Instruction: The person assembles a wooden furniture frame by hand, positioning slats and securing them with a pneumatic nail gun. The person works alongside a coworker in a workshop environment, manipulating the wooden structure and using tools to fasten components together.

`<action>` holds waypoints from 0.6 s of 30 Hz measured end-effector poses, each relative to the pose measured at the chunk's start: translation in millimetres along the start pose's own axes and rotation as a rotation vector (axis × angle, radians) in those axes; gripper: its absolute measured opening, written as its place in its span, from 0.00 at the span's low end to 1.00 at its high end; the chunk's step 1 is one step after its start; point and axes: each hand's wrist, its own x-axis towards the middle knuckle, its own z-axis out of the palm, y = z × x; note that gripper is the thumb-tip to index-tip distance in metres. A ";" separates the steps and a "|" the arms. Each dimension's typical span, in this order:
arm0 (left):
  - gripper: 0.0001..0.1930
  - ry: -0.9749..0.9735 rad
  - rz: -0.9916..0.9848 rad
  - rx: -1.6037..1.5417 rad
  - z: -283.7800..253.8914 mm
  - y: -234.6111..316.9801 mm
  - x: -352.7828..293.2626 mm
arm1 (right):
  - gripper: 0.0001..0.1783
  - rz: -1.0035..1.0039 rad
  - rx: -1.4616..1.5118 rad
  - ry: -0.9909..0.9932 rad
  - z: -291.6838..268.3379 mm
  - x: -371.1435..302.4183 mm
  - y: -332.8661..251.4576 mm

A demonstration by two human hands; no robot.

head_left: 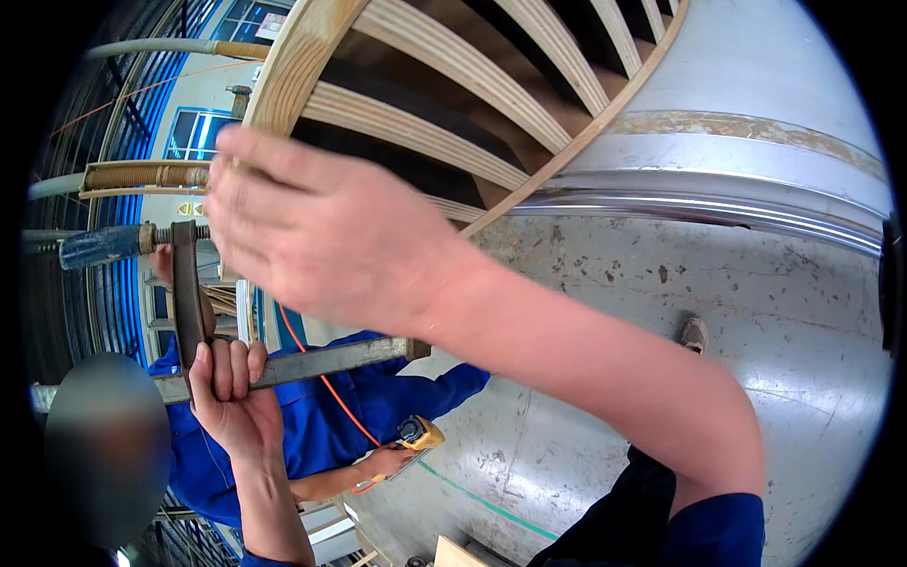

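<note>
Hands apart — left hand (236, 397) wrapped round the clamp (312, 364), bar running sideways below the frame (295, 74); right hand (326, 231) nearer the frame's edge — can't tell its grip.

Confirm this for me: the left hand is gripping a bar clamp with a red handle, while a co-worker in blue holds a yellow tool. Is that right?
Not quite: the handle is blue, not red, as the head view shows. The left hand is gripping the bar clamp, while a co-worker in blue holds a yellow tool.
</note>
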 end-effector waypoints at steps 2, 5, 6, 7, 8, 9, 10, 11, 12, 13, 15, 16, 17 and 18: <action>0.14 0.015 0.002 0.002 4.5 0.4 -1.7 | 0.13 0.042 0.020 0.011 0.3 -0.6 -5.7; 0.14 0.014 0.013 0.001 1.2 -1.7 -2.5 | 0.11 0.055 0.026 0.034 3.1 -1.6 -5.7; 0.15 0.016 0.011 -0.001 1.9 -2.1 -2.9 | 0.11 0.058 0.050 0.030 3.4 -2.2 -5.7; 0.15 0.016 0.011 -0.005 3.8 -2.8 -2.8 | 0.10 0.059 0.074 0.027 2.5 -2.0 -4.1; 0.16 0.003 0.009 -0.013 5.0 -3.0 -2.3 | 0.10 0.060 0.097 0.023 1.8 -1.8 -2.7; 0.17 -0.011 0.007 -0.021 5.7 -2.7 -1.3 | 0.09 0.063 0.115 0.026 1.6 -1.2 -1.8; 0.17 -0.025 0.005 -0.031 5.2 -2.8 -0.6 | 0.09 0.065 0.133 0.027 2.3 -0.9 -1.9; 0.18 -0.023 0.004 -0.024 4.4 -2.9 -0.8 | 0.09 0.066 0.150 0.029 2.7 -0.7 -2.2; 0.19 -0.021 0.003 -0.019 3.4 -3.0 -1.6 | 0.09 0.072 0.141 0.027 3.4 -1.2 -3.5; 0.19 -0.020 0.004 -0.016 3.2 -2.2 -1.9 | 0.09 0.075 0.131 0.025 3.3 0.1 -5.0; 0.19 -0.003 -0.002 -0.012 5.3 -2.3 -0.9 | 0.10 0.076 0.119 0.014 1.2 -0.6 -4.8; 0.20 0.007 -0.003 -0.008 6.0 -1.9 -1.0 | 0.10 0.076 0.125 0.018 0.8 -0.5 -4.2; 0.20 0.001 -0.004 -0.007 6.3 -1.6 -0.8 | 0.10 0.076 0.129 0.021 1.2 -0.4 -3.6; 0.20 -0.005 -0.005 -0.005 6.4 -1.6 -0.6 | 0.11 0.076 0.133 0.025 1.4 -0.3 -3.3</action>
